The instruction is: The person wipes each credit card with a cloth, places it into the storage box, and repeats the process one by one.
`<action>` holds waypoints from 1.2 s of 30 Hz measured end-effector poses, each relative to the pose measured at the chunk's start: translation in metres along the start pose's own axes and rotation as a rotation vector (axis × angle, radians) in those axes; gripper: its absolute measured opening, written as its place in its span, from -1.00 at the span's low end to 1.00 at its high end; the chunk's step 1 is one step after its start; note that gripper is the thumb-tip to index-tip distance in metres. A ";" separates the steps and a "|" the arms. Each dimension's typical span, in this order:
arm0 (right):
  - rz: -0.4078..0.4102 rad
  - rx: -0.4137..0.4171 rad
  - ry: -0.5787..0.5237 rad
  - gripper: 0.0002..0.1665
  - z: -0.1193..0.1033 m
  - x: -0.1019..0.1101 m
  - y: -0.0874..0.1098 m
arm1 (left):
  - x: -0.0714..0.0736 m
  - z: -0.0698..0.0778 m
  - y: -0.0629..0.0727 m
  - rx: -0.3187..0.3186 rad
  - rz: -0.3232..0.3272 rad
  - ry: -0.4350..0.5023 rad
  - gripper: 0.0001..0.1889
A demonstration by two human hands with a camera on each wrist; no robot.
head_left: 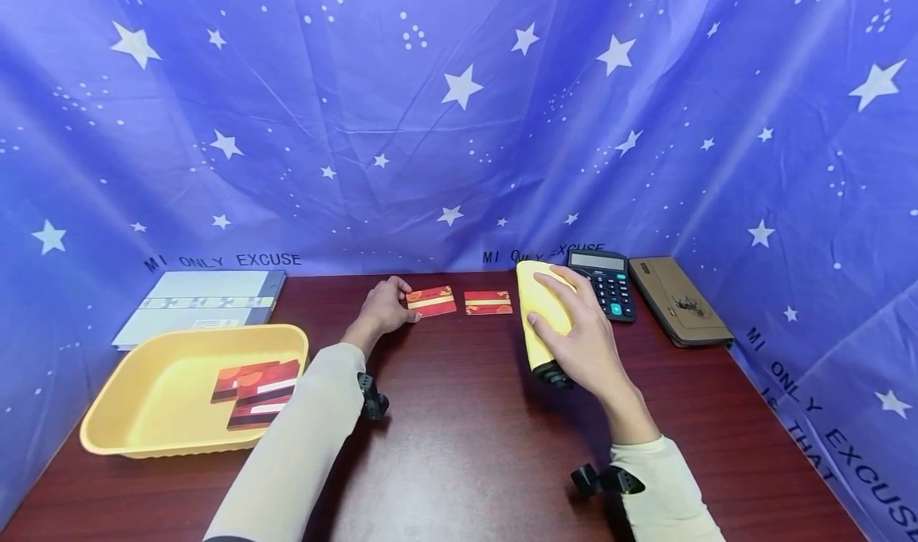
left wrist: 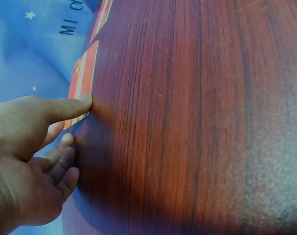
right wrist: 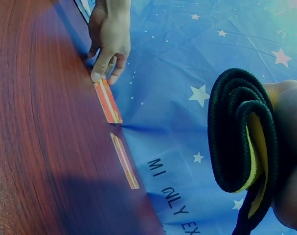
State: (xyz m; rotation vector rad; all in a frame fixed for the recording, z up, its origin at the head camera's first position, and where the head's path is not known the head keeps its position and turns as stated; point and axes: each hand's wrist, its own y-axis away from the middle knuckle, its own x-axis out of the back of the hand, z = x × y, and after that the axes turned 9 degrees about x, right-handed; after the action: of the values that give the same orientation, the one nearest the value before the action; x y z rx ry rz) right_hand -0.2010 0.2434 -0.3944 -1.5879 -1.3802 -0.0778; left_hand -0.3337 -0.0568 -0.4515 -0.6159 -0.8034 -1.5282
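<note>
My left hand (head_left: 383, 307) pinches the left end of a red card with a pale gold stripe (head_left: 433, 301) at the back of the table. In the left wrist view its thumb lies on the near edge of the card (left wrist: 84, 73), and the other fingers are partly hidden. A second red card (head_left: 488, 302) lies flat just to the right, apart from the first. Further right, my right hand (head_left: 591, 343) grips a folded yellow cloth (head_left: 541, 307) above the table. The black edge of the cloth (right wrist: 219, 142) shows its rolled layers in the right wrist view.
On the left stands a yellow plastic basin (head_left: 143, 382) with several red cards (head_left: 261, 398) in it. Behind it lies a grey-white flat box or book (head_left: 204, 299). A black calculator (head_left: 618, 291) and a brown notebook (head_left: 674, 303) lie at the back right, before a starry blue curtain (head_left: 402, 127).
</note>
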 end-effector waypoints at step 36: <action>0.013 0.037 -0.035 -0.30 -0.015 -0.009 0.002 | 0.064 0.033 0.078 -0.291 0.185 0.507 -0.52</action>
State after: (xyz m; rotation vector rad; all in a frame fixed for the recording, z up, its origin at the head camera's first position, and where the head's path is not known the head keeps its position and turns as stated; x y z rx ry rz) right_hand -0.1946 0.2276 -0.3936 -1.5737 -1.3904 -0.0168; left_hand -0.2665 -0.0719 -0.3708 -0.4650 -0.1359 -1.5473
